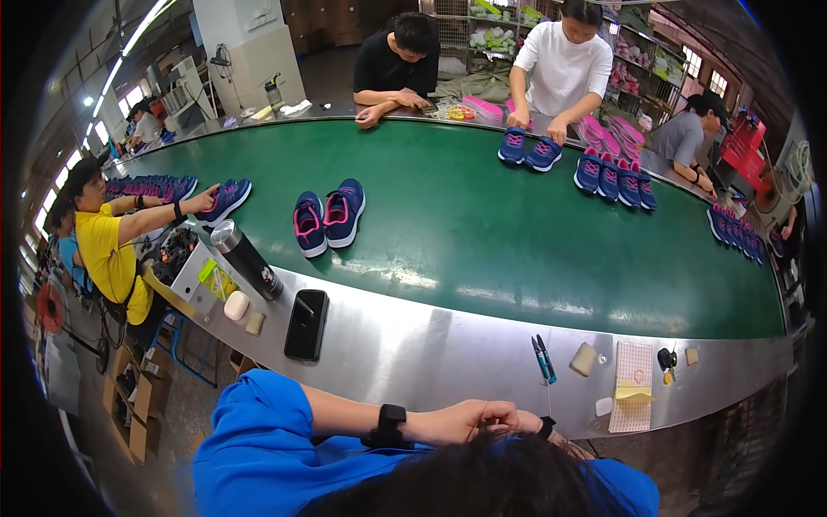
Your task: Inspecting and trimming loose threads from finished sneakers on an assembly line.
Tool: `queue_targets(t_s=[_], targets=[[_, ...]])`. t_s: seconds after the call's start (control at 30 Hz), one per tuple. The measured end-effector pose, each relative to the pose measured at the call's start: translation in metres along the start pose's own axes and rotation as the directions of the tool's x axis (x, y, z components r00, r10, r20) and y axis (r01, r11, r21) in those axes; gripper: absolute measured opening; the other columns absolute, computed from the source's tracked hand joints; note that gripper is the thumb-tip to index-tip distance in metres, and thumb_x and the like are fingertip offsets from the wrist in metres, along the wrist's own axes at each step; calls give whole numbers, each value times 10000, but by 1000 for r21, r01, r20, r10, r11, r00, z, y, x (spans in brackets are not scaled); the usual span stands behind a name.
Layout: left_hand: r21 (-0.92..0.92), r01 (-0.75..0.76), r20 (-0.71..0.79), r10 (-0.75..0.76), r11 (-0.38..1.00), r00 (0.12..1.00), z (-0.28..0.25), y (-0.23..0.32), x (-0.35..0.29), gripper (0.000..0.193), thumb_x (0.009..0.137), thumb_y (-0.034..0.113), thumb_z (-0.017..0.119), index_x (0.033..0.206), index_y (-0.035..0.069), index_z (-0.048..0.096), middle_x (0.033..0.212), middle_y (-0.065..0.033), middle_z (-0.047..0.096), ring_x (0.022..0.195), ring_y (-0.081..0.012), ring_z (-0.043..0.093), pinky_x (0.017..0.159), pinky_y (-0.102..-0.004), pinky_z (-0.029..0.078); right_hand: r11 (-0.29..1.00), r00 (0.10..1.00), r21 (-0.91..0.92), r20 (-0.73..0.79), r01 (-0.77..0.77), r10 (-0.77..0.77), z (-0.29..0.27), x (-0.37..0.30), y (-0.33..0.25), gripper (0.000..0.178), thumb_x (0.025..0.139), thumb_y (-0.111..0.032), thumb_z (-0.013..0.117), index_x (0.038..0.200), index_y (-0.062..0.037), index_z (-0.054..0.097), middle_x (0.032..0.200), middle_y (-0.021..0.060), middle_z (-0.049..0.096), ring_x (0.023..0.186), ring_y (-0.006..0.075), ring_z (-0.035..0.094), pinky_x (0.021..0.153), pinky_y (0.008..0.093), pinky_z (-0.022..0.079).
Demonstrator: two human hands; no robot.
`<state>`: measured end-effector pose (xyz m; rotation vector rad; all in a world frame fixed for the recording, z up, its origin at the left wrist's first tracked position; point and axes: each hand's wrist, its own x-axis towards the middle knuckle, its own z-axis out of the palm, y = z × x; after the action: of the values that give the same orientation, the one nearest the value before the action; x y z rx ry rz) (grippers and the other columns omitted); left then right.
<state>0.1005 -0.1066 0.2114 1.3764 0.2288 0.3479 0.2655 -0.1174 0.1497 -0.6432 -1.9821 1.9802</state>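
My left hand (457,420), with a black watch (388,426) on its wrist, lies at the near edge of the metal ledge, fingers curled in. It meets my right hand (524,421), which has a black band at the wrist. Dark hair covers part of both, so what they hold, if anything, is hidden; the right fingers cannot be made out. Nearest to them on the ledge is a pair of teal-handled snips (544,358). Beyond, on the green belt, stands a pair of navy shoes (328,217) with pink linings, side by side, apart from my hands.
A black phone (307,325), a dark flask (247,260), a white case (236,305), a tan block (584,359), a patterned notepad (633,379) and keys (667,362) lie along the metal ledge (405,345). Across the green belt (448,224), a co-worker in white touches two shoes (527,149).
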Motion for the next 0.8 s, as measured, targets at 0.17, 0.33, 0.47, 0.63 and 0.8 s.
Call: queue_targets(t_s=[0.17, 0.33, 0.47, 0.63, 0.8], targets=[[70, -88, 86, 82, 994, 993, 5, -12, 8, 186, 1003, 224, 478, 956, 45, 491, 866, -3, 445, 815, -102, 409, 759, -259, 381, 966, 902, -68, 348, -250, 257, -45, -21, 11, 250, 847, -108, 611, 1032, 60, 604, 900, 89, 638, 875, 135, 562, 765, 275, 460], [-69, -57, 158, 68, 996, 985, -19, -36, -1, 145, 980, 192, 516, 971, 53, 554, 909, 11, 513, 818, -84, 446, 756, -253, 392, 954, 905, -76, 303, -290, 299, -51, -37, 37, 310, 885, -67, 577, 1175, 39, 554, 1107, 108, 613, 1032, 142, 516, 902, 285, 420], [11, 132, 183, -131, 991, 974, -36, -37, -14, 180, 938, 225, 586, 951, 45, 580, 949, 5, 546, 837, -104, 481, 779, -269, 404, 952, 922, 2, 250, -305, 295, -42, -33, 8, 339, 897, -69, 582, 1224, 13, 545, 1241, 84, 554, 1109, 164, 484, 977, 308, 370], [-144, 60, 116, -43, 988, 992, -34, -62, -28, 302, 955, 319, 564, 833, 43, 562, 878, -17, 543, 856, -119, 473, 801, -302, 396, 932, 910, 219, 363, -290, 198, -53, -23, 29, 409, 839, -124, 665, 1212, -5, 545, 1224, 58, 529, 1130, 157, 462, 979, 290, 352], [-149, 139, 38, -135, 979, 990, -45, -44, -42, 351, 978, 327, 517, 806, 23, 548, 854, -16, 539, 860, -122, 469, 816, -306, 389, 879, 897, 409, 439, -245, 46, -54, 0, 26, 401, 793, -138, 681, 1139, 15, 546, 1153, 50, 522, 1095, 151, 467, 944, 271, 353]])
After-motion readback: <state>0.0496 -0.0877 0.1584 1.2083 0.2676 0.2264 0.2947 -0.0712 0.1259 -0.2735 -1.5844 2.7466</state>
